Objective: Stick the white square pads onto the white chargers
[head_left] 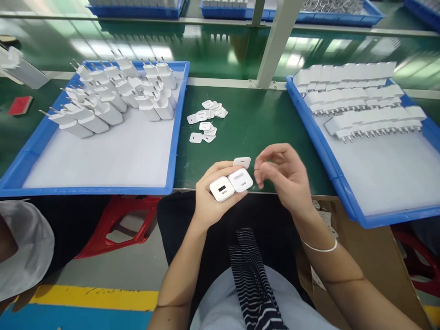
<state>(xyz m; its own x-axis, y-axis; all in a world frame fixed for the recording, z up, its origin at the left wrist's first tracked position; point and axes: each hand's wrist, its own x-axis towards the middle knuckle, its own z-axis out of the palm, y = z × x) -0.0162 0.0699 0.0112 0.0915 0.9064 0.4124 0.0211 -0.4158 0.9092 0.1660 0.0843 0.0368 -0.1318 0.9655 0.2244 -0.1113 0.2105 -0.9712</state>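
My left hand (216, 192) is closed around two white power adapters, their end faces turned up toward me. One adapter (222, 189) shows a dark rectangular port and a narrow slot; the other adapter (241, 180) shows one slot and faint grey marking. A thin white cover plate (242, 162) with a slot sits just beyond them at my left fingertips. Close to its right, my right hand (283, 176) hovers with loosely curled fingers, and nothing is visible between them. Several loose cover plates (207, 130) lie on the green table (237, 119) ahead of my hands.
On the left, a blue tray (171, 169) holds several white adapters (110, 94), pins upward. The right blue tray (343, 197) holds rows of adapters (374, 119) lying down. A metal post (277, 43) rises behind the table. A person's sleeve (27, 247) shows at left.
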